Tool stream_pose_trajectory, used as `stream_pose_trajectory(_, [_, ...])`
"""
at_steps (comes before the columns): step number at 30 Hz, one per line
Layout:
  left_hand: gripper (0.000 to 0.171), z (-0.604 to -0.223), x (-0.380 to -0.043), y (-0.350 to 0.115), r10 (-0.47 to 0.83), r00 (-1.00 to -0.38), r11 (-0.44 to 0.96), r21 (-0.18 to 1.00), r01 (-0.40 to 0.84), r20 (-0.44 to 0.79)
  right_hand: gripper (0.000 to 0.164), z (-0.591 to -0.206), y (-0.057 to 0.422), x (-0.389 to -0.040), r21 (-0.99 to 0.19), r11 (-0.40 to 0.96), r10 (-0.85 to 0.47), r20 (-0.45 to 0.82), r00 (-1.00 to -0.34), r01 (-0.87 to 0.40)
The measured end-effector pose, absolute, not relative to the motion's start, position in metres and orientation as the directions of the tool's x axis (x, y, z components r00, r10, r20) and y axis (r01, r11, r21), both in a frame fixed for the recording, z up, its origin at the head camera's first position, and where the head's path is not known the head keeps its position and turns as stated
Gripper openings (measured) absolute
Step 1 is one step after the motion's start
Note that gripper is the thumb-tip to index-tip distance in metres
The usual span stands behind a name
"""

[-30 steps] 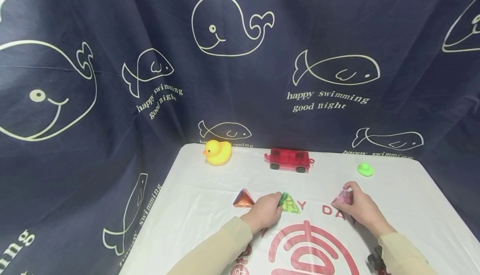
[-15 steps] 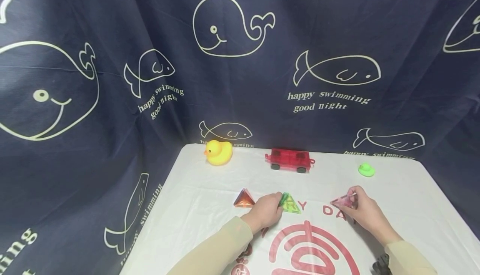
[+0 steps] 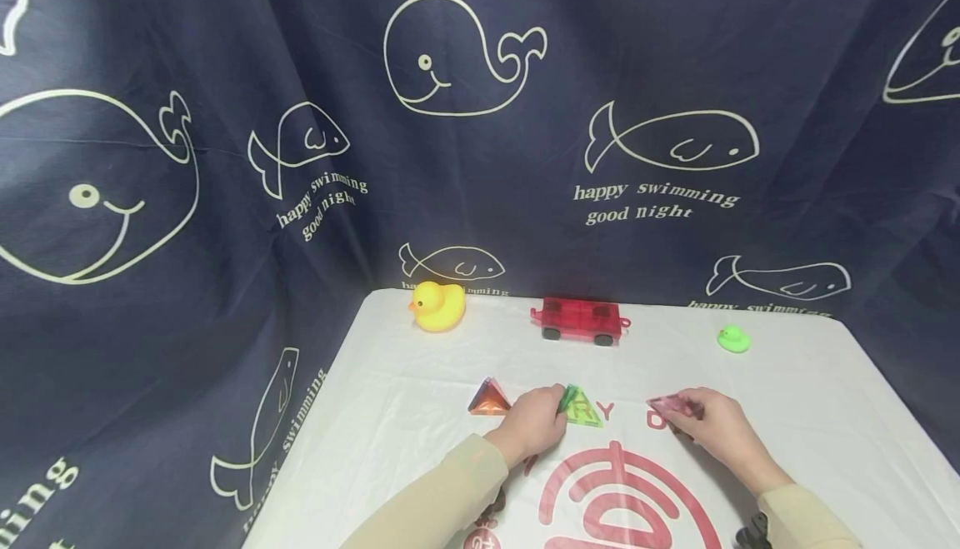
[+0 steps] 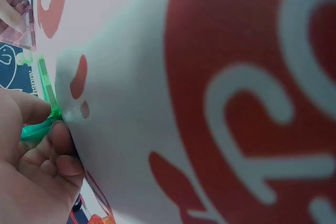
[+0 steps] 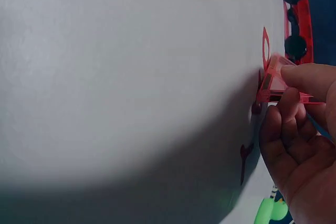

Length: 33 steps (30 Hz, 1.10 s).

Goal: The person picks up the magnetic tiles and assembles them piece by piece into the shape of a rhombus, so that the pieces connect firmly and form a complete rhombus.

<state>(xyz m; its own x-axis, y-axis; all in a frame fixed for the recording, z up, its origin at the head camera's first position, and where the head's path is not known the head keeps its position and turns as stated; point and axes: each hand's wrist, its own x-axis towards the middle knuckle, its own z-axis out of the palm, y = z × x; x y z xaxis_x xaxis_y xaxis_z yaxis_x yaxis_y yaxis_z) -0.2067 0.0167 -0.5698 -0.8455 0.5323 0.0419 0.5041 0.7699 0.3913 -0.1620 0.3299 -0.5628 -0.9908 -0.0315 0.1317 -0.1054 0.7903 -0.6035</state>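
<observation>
1. The person's left hand pinches a green triangle at its left side, thumb and fingers closed on it; the right hand holds a pink triangle between thumb and fingers.
2. A dark blue curtain with white whales and fish hangs behind everything.
3. The white table, with red print, lies under both hands. The green triangle rests on it; the pink one is tilted near the letter D, and whether it touches the table cannot be told.
4. A red wagon stands near the far edge.
5. A yellow duck sits left of the wagon.
6. An orange triangle stands just beside the left hand.
7. A small green duck sits beyond the right hand.
</observation>
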Motion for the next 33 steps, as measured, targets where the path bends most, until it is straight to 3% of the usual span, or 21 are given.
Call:
stream_pose_trajectory(6, [0.030, -0.572, -0.207, 0.017, 0.525, -0.850, 0.780, 0.373, 0.503, 0.047, 0.020, -0.564, 0.318, -0.164, -0.515, 0.845, -0.074, 0.156, -0.985, -0.145])
stream_pose_trajectory(13, [0.031, -0.573, -0.208, 0.020, 0.523, -0.851, 0.785, 0.368, 0.499, 0.038, 0.029, -0.561, 0.306, -0.164, -0.438, 0.888, -0.097, 0.124, -0.987, -0.143])
stream_pose_trajectory(26, [0.036, -0.570, -0.205, 0.023, 0.503, -0.863, 0.800, 0.357, 0.483, 0.043, 0.031, -0.561, 0.283, -0.170, -0.415, 0.896, -0.116, 0.125, -0.985, -0.158])
stream_pose_trajectory(33, [0.033, -0.571, -0.205, 0.027, 0.490, -0.870, 0.806, 0.356, 0.473, 0.045, 0.038, -0.559, 0.267, -0.173, -0.418, 0.901, -0.104, 0.052, -0.993, -0.116])
